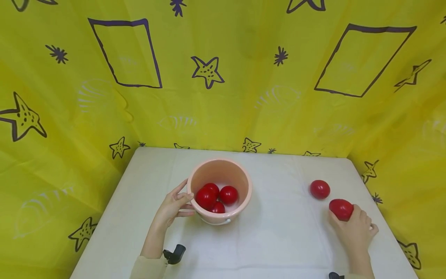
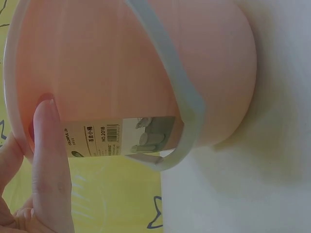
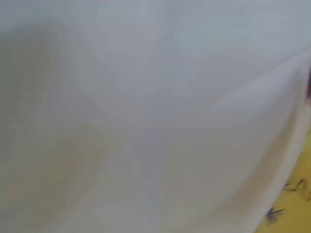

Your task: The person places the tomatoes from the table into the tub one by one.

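Note:
A pink bucket (image 1: 248, 192) with a pale handle (image 2: 170, 68) stands on the white table, several shiny red balls (image 1: 229, 195) inside it. My left hand (image 1: 174, 203) holds the bucket's left rim, the thumb over the edge and the other fingers against the outer wall. In the left wrist view a finger (image 2: 51, 160) lies along that wall beside a printed label (image 2: 121, 136). At the table's right side my right hand (image 1: 356, 228) grips a smooth, slightly oval red ball (image 1: 341, 209) between thumb and fingers. Just beyond it lies another red ball (image 1: 319, 189).
White cloth covers the table (image 1: 278, 236). Yellow curtains (image 1: 240, 108) with dark star drawings hang behind it and along both sides. The right wrist view shows mostly blurred white cloth (image 3: 146, 97), with a yellow strip at lower right.

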